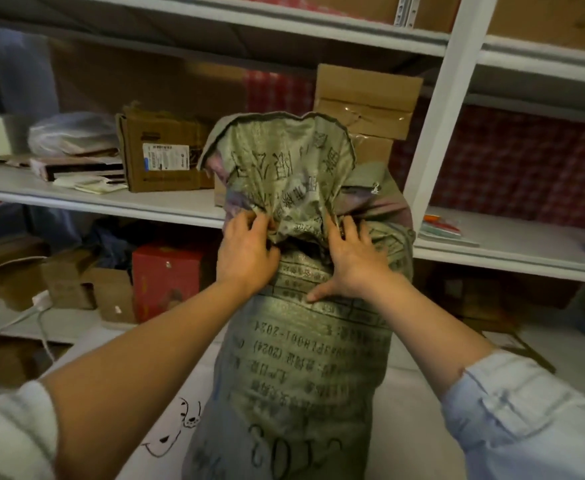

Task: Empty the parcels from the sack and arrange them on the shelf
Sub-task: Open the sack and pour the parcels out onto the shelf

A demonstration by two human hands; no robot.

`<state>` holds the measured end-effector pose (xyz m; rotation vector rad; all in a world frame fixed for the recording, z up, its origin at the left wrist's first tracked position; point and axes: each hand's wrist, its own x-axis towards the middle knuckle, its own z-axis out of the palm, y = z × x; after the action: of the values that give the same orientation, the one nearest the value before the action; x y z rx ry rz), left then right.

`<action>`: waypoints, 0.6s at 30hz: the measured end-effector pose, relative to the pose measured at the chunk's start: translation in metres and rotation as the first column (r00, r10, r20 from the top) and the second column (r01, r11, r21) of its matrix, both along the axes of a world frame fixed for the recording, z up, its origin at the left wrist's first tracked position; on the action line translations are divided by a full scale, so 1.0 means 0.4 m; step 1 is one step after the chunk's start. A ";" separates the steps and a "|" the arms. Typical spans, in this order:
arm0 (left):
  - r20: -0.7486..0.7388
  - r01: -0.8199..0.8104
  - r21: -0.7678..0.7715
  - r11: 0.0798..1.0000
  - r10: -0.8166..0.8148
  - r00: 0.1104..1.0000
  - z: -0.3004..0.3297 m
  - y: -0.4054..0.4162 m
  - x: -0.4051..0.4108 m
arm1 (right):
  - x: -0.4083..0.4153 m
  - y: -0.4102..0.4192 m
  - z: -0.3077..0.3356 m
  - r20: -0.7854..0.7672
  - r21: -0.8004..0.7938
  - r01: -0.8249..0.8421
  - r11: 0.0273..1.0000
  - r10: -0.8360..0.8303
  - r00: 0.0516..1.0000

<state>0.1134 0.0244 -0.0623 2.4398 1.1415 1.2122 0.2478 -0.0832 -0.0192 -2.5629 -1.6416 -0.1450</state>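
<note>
The woven sack (305, 341) stands upright near the shelf (111, 202), both hands, left hand (246, 251) and right hand (353, 261), pinching its gathered neck, so opening it seems the step, then widening the mouth.

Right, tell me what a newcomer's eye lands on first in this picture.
First, the tall grey-green woven sack printed with dark characters, standing upright at centre before the white metal shelving. Next, the two bare hands at its gathered neck: the left hand pinches the bunched fabric, while the right hand grips it with the thumb spread on the sack. Then the bright red carton on the lower shelf, to the left.
</note>
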 end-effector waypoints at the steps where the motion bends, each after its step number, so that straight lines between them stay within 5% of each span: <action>1: 0.043 0.021 -0.056 0.998 -0.019 0.999 -0.011 -0.009 -0.005 | -0.001 -0.003 -0.006 -0.002 -0.031 0.018 0.999 -0.018 1.000; 6: 0.312 0.139 -0.428 0.893 0.002 0.950 -0.039 -0.043 -0.018 | 0.002 -0.016 -0.022 0.072 0.254 -0.054 0.966 0.037 0.997; 9: 0.279 0.147 -0.512 0.846 0.002 0.960 -0.028 -0.055 -0.017 | 0.006 -0.029 -0.036 0.166 0.379 -0.086 0.921 0.024 0.986; 12: 0.172 -0.045 -0.147 0.988 0.070 0.983 -0.020 -0.103 -0.008 | 0.006 -0.044 -0.057 0.091 0.424 0.019 0.906 -0.063 0.994; 15: -0.016 -0.030 0.317 0.948 0.037 0.999 -0.001 -0.144 0.013 | 0.016 -0.060 -0.086 -0.071 0.405 0.108 0.908 -0.087 0.994; 18: -0.302 0.065 0.321 0.945 0.037 0.953 0.033 -0.139 0.035 | 0.030 -0.070 -0.104 -0.119 0.421 0.142 0.896 -0.100 0.988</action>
<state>0.1274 -0.0312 -0.0490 2.9657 1.0612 1.1252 0.2597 -0.1110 -0.0609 -2.2904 -1.2464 -0.3473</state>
